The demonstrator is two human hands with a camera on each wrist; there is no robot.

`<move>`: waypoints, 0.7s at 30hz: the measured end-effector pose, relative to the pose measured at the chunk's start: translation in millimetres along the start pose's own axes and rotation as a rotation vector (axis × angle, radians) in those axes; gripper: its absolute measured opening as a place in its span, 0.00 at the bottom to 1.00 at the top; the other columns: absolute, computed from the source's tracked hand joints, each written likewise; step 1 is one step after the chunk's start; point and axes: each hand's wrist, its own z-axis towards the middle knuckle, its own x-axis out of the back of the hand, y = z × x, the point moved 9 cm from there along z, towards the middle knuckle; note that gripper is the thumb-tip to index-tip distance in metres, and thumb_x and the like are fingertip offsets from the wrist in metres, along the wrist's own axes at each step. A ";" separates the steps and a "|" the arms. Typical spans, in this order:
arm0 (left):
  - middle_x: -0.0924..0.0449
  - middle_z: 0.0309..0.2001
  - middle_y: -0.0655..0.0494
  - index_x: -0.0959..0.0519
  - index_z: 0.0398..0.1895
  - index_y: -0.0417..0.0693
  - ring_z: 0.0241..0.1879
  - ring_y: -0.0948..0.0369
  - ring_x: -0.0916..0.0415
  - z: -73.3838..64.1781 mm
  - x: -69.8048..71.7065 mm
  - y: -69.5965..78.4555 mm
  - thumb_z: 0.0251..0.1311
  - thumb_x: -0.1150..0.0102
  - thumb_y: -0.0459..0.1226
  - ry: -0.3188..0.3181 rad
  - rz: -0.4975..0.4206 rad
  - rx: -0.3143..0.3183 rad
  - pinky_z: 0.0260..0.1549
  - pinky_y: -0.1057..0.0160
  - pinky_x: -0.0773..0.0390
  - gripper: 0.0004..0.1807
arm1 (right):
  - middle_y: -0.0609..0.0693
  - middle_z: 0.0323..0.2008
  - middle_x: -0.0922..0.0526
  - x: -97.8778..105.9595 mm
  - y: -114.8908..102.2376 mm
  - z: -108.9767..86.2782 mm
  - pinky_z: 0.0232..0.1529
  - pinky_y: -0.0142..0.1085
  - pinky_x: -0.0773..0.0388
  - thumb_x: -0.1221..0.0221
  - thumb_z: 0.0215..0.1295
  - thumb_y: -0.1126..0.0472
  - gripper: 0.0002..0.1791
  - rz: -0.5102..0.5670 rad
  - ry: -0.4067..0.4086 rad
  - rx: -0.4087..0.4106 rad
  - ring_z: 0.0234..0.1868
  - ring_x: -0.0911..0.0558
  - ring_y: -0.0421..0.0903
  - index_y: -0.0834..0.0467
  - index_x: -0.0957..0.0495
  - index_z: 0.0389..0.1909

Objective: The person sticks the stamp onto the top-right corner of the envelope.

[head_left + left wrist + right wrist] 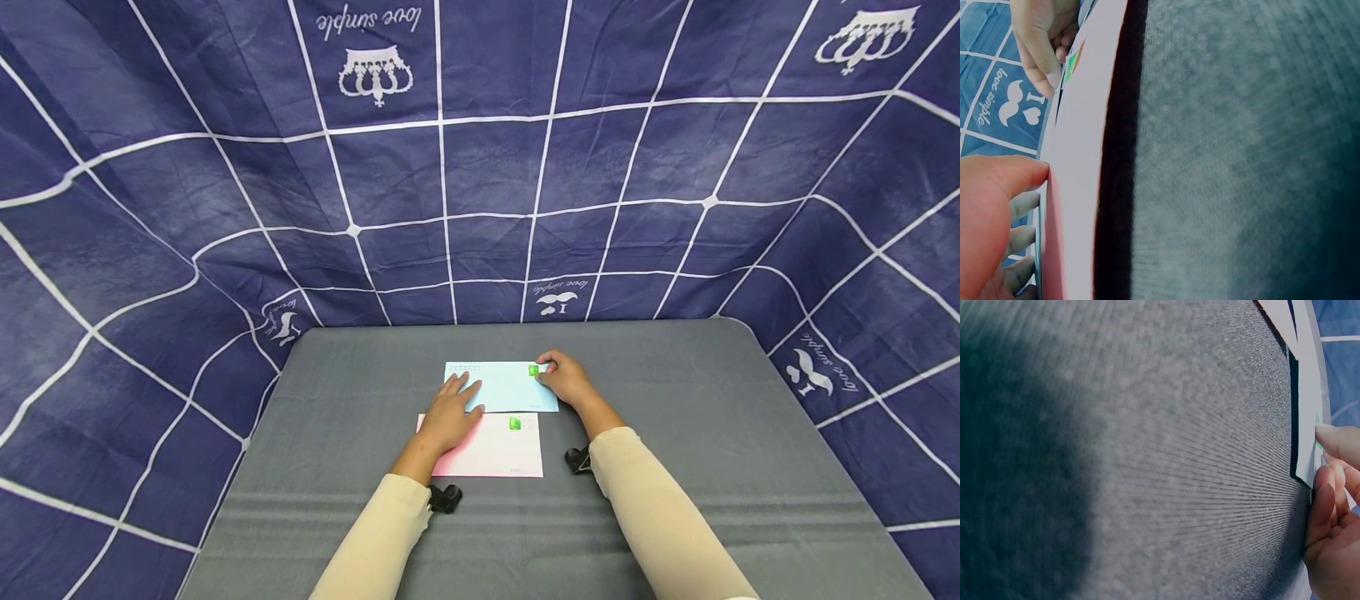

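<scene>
A light blue envelope (506,390) lies flat on the grey table, with a small green stamp (533,370) at its upper right corner. My right hand (567,379) pinches at this stamp, forefinger by its top edge and thumb (1329,439) on it; the other fingers are curled in the right wrist view. Spread fingers of my left hand (448,417) rest on the blue envelope's left part, with the thumb near its lower edge. Just below lies a pink envelope (487,454), bearing another green stamp (514,423); my left hand covers its upper left part.
The grey table (675,400) extends on both sides of the envelopes. A blue cloth (495,167) with white lines hangs behind it and at the left and right. Black wrist-worn devices (446,498) sit beneath both sleeves, close to the table.
</scene>
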 end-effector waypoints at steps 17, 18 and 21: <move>0.40 0.78 0.45 0.31 0.74 0.49 0.80 0.45 0.50 0.1 -0.7 -0.2 0.72 0.46 0.47 -0.001 0.001 0.004 0.78 0.44 0.47 0.30 | 0.48 0.32 0.25 -0.2 0.8 1.1 0.37 0.34 0.33 0.37 0.66 0.62 0.13 -0.015 0.012 -0.002 0.34 0.26 0.46 0.57 0.19 0.51; 0.40 0.78 0.45 0.32 0.74 0.50 0.80 0.45 0.50 0.1 -0.8 -0.4 0.73 0.46 0.48 -0.002 0.002 0.007 0.78 0.44 0.48 0.30 | 0.48 0.32 0.25 -0.4 0.8 1.3 0.37 0.34 0.33 0.36 0.66 0.62 0.13 -0.014 0.012 -0.003 0.34 0.26 0.46 0.57 0.18 0.51; 0.40 0.78 0.45 0.31 0.74 0.50 0.80 0.45 0.49 -0.3 -0.1 0.2 0.73 0.46 0.48 0.003 0.000 0.008 0.78 0.44 0.47 0.29 | 0.49 0.33 0.24 -0.7 1.4 1.5 0.38 0.34 0.33 0.37 0.66 0.62 0.14 -0.010 0.012 -0.004 0.35 0.26 0.46 0.57 0.19 0.51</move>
